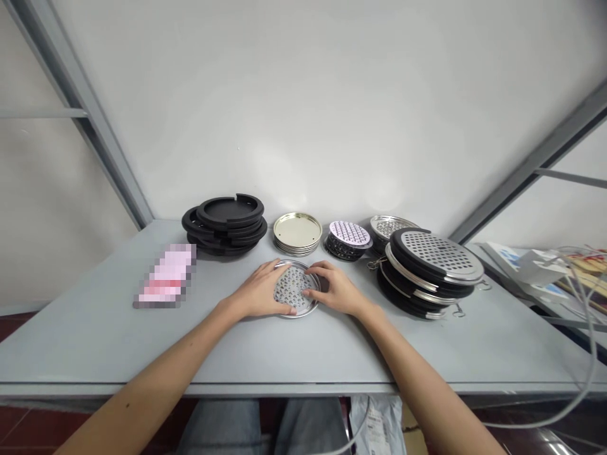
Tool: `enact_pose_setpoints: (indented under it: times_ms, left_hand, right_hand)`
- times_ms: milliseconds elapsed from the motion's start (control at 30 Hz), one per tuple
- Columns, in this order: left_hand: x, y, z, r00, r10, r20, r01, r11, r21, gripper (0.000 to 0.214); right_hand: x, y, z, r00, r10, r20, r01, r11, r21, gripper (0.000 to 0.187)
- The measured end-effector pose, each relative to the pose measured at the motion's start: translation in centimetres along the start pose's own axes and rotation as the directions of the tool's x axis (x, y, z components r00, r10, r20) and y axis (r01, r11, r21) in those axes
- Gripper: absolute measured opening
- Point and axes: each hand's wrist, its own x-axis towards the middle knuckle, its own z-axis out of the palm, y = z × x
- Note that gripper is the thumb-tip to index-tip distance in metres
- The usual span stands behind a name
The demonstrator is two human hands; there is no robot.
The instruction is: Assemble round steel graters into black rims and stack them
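A round metal grater disc point(293, 287) with raised holes sits in a shallow silver rim on the table in front of me. My left hand point(260, 292) curves around its left side, fingers at the far edge and thumb at the near edge. From the right, my right hand point(340, 291) grips the rim, its thumb and fingertips reaching over the disc. Just behind stands a stack of shallow round metal lids point(298, 231). Beside that, to the right, is a pile of perforated discs point(349, 235), the top one tinted lilac by the light.
Black round rings point(230, 212) are stacked at the back left. Assembled black-and-silver graters point(434, 259) with wire clips form a tall stack on the right, before another silver-rimmed disc point(391, 225). A blurred pink item point(165, 275) lies left. A white cable point(590, 354) hangs right.
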Motion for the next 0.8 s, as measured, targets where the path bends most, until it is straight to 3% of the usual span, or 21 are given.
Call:
enact_pose_setpoints:
  times_ms: [267,500,667,800]
  left_hand:
    - [-0.2,-0.8,0.1,1.0,0.009,-0.022,-0.009,1.0,-0.014,0.102]
    - [-0.4,-1.6,-1.4,0.958,0.038,-0.284,0.017,0.982,0.187,0.045]
    - [-0.7,-1.5,-1.3,0.919,0.252,-0.305,-0.194,0.959,0.208,0.029]
    - [-1.0,-1.3,-1.1,0.928,0.325,-0.181,-0.31,0.945,0.105,0.046]
  right_hand:
    - [0.0,0.3,0.1,1.0,-0.003,0.002,0.003,1.0,0.026,0.043]
    - [0.3,0.6,-1.0,0.994,-0.029,0.102,0.014,0.99,0.14,0.047]
    - [0.2,1.1,-1.6,0.996,0.017,0.087,-0.029,0.991,0.132,0.048]
    - [0.2,1.5,-1.8,0.995,-0.034,0.091,0.029,0.998,0.06,0.05]
